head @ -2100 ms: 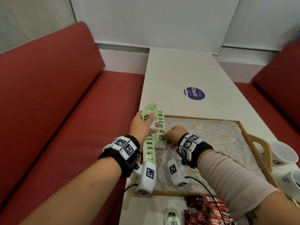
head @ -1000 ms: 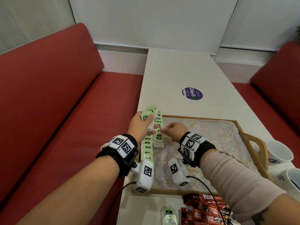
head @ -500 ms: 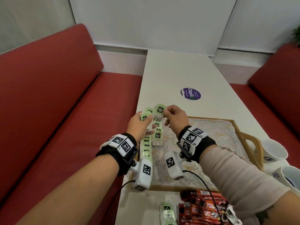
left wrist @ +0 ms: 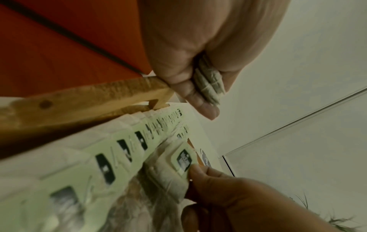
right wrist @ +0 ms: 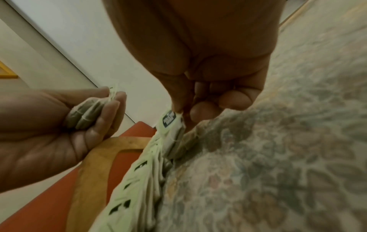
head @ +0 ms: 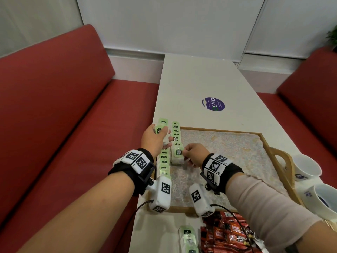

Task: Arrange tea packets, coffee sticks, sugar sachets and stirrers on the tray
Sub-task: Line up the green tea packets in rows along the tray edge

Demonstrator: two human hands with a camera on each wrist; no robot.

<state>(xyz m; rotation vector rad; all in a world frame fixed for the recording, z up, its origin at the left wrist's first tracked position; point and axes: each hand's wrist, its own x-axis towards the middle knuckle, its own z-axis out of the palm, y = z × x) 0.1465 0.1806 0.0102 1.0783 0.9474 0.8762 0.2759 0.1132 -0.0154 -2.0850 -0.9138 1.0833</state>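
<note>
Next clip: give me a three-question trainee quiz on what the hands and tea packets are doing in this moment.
1. True or false: the left hand holds a bunch of tea packets.
2. The right hand pinches a tea packet at: A) the second row's near end, B) the cups, C) the red coffee sticks.
3. Fill in: the rows lie along the tray's ____ side.

Key: 1 true; 2 A; 3 left.

White table [head: 197,83] with wooden tray [head: 265,141], purple sticker [head: 213,104], two cups [head: 308,168], red sachets [head: 229,234].
</note>
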